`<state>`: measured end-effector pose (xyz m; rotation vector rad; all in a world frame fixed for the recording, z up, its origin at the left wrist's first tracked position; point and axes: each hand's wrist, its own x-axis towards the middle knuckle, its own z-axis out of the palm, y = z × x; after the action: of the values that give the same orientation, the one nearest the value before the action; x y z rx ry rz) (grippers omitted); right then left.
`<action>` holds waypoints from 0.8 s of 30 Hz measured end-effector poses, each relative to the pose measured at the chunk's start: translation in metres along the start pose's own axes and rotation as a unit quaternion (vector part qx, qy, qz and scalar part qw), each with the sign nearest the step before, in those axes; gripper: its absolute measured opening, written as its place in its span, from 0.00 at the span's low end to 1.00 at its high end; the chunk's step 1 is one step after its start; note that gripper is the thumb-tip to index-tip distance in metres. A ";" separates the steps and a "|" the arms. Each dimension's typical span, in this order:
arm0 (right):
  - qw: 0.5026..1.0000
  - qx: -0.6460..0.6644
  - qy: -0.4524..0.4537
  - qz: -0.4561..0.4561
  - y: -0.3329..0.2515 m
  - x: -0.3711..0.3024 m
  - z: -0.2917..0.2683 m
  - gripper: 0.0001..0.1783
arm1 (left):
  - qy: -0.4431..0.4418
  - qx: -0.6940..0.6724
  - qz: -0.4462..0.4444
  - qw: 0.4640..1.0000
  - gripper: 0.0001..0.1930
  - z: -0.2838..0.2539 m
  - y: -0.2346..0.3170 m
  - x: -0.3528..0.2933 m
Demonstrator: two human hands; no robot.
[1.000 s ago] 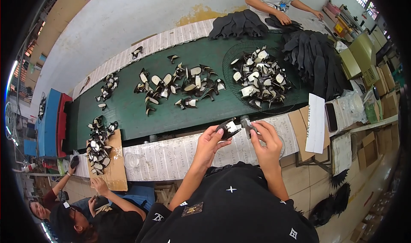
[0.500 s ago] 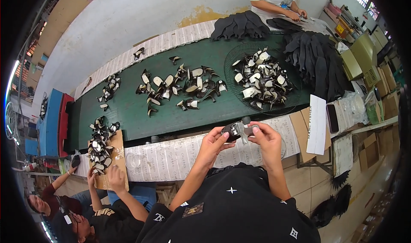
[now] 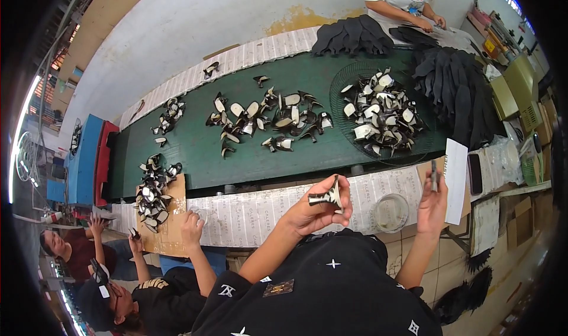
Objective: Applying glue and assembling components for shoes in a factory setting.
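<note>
In my left hand (image 3: 316, 215), closed at chest height over the near edge of the conveyor table, is a black shoe heel (image 3: 333, 195) with a pale inner side. Off to the right, my right hand (image 3: 433, 209) is raised and pinches a small, narrow grey piece (image 3: 434, 177); its exact kind cannot be made out. Between the two hands, a clear round dish (image 3: 391, 212) stands on the paper-covered ledge (image 3: 266, 209). Beyond them, loose black heels with cream tops (image 3: 293, 114) lie scattered on the green belt (image 3: 236, 158).
A round wire rack (image 3: 340, 93) bears a heap of heels (image 3: 384, 114). Black cut pieces (image 3: 455, 87) are piled at the far right, near a phone (image 3: 474, 166). Co-workers sit at the left beside heels on cardboard (image 3: 171, 217); another person (image 3: 396, 2) works across the table.
My hands, together before, have parted. The right has moved off to the right with the grey piece; the left has turned the heel upright. The view has shifted slightly left.
</note>
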<state>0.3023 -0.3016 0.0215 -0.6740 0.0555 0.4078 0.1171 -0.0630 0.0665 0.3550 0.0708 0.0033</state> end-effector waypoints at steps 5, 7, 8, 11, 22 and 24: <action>0.999 0.032 0.038 -0.022 -0.010 -0.004 -0.012 0.17 | -0.166 -0.048 0.007 0.985 0.22 0.003 -0.002 0.024; 0.998 0.031 0.052 -0.035 -0.013 -0.006 -0.019 0.17 | -0.180 -0.074 -0.002 0.981 0.22 0.003 -0.004 0.037; 0.997 0.028 0.066 -0.039 -0.013 -0.006 -0.022 0.17 | -0.187 -0.071 -0.009 0.980 0.22 0.000 -0.002 0.044; 0.994 0.024 0.099 -0.044 -0.013 -0.006 -0.032 0.17 | -0.056 0.075 -0.024 0.995 0.23 -0.014 0.007 0.071; 0.941 -0.246 0.076 -0.219 -0.017 -0.030 0.060 0.14 | -0.031 0.259 0.062 0.963 0.19 0.001 0.015 0.145; 0.716 -0.562 -0.069 -0.408 -0.016 -0.029 0.085 0.11 | -0.016 0.272 0.065 0.960 0.18 0.000 0.011 0.140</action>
<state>0.2750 -0.2703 0.1022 -1.7701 -0.6835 -0.4629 0.2567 -0.0504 0.0602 0.9097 0.0144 0.1110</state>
